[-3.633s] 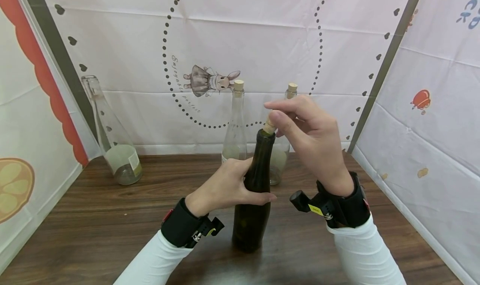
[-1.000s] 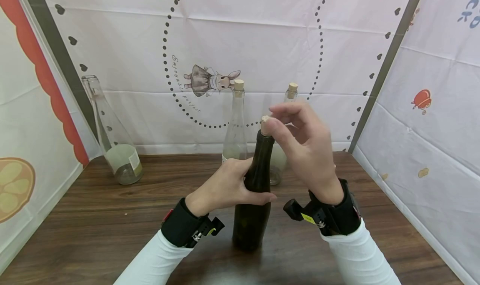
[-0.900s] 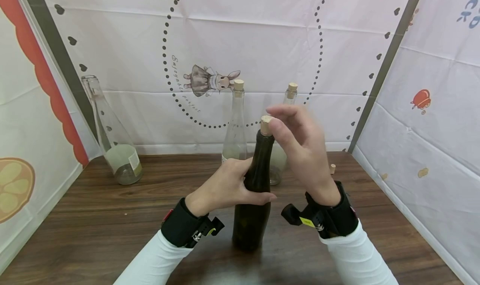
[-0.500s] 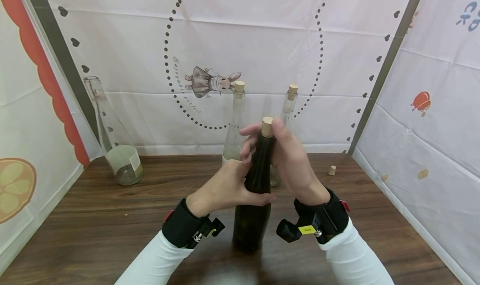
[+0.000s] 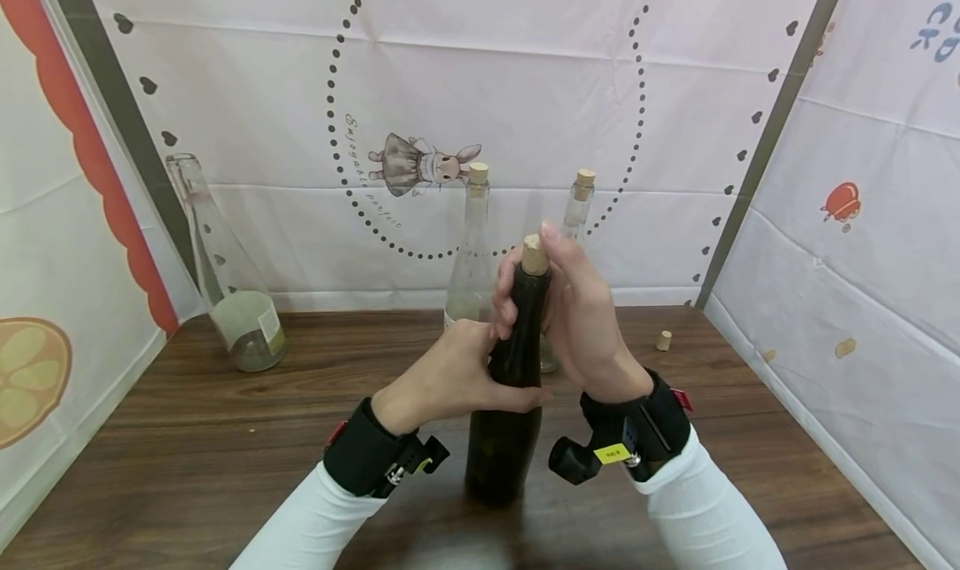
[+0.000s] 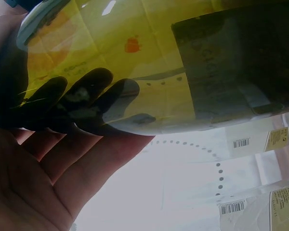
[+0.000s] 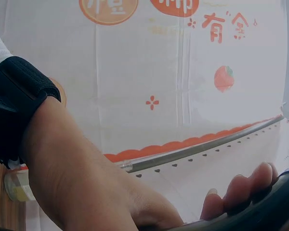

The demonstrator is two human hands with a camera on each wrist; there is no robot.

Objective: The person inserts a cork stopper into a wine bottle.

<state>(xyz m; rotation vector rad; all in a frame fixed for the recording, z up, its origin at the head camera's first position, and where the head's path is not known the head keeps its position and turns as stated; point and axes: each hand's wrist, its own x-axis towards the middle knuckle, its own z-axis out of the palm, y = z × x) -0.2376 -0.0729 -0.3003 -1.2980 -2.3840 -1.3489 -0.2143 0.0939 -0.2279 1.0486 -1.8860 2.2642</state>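
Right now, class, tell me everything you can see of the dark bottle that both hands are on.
The dark bottle is tall, slim, dark green-brown glass that looks glossy, standing upright on the wooden table. A pale cork sits in its mouth, part of it standing proud. The left hand grips its middle; the right hand wraps its neck just under the cork. In the left wrist view a dark label shows on its side.
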